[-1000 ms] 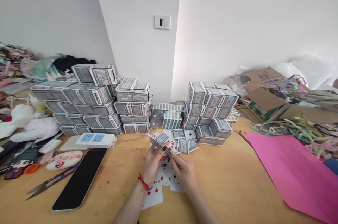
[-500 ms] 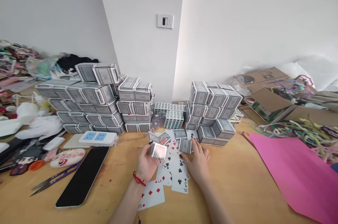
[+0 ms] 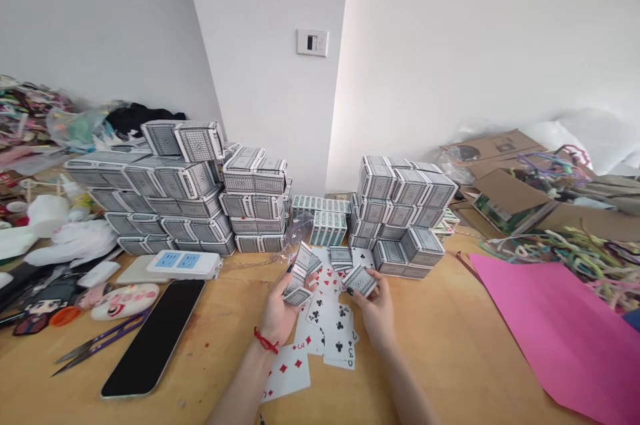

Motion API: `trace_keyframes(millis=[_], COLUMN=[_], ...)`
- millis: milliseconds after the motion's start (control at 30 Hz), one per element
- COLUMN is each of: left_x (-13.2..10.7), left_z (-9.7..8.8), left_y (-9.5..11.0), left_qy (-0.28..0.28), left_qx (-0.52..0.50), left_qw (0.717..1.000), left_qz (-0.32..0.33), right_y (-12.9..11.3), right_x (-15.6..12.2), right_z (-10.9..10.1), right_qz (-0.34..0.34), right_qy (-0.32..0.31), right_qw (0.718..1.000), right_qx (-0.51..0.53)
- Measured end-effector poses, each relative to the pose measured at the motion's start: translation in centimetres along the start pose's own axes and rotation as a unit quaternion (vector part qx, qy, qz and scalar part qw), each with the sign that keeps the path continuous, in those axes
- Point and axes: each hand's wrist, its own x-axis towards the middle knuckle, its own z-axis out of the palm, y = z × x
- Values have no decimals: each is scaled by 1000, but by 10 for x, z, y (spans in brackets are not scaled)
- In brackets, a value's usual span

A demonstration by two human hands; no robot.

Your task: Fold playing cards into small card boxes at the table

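My left hand (image 3: 280, 310) is closed round some folded playing cards (image 3: 299, 276), their grey patterned backs turned outward and their ends bent up. Between the thumb and fingers of my right hand (image 3: 377, 308) is a folded playing card (image 3: 361, 280), a small square with its patterned back up. Under and between both hands lie loose playing cards (image 3: 340, 325), face up and overlapping, clubs and red suits among them. A three of diamonds (image 3: 287, 371) lies below my left wrist. Just behind my right hand rests another folded piece (image 3: 341, 257).
Stacks of card-covered blocks stand at the left (image 3: 170, 201) and right (image 3: 405, 205), with green card blocks (image 3: 329, 228) between. At the left lie a phone (image 3: 155, 338), scissors (image 3: 100, 341) and a power strip (image 3: 185, 263). Pink paper (image 3: 545, 331) and an open carton (image 3: 515, 198) are at the right.
My right hand has lifted the folded card off the table and tilted it. In my left hand the folded cards have turned, so their patterned sides now show.
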Motion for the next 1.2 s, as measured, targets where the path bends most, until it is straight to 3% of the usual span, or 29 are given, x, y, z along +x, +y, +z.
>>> trace_keyframes(millis=[200,433,700,1200], left_x=[1,6,3,3], left_z=[2,3,6,6], left_y=[-6,-15,-12,-16], left_qy=[-22,-15,-9,-19], left_qx=[-17,20,-12,54], left_qw=[999,1000,999,998], left_qz=[-33,-9,-31,-10], right_y=[-15,-15,-10,-9], right_x=[-11,-21,-15,-19], right_z=[13,24,21,24], right_qz=[113,128,96,110], right_qy=[-110,-181,-138,-164], right_qw=[972,946,953,948], right_qx=[177,237,251,251])
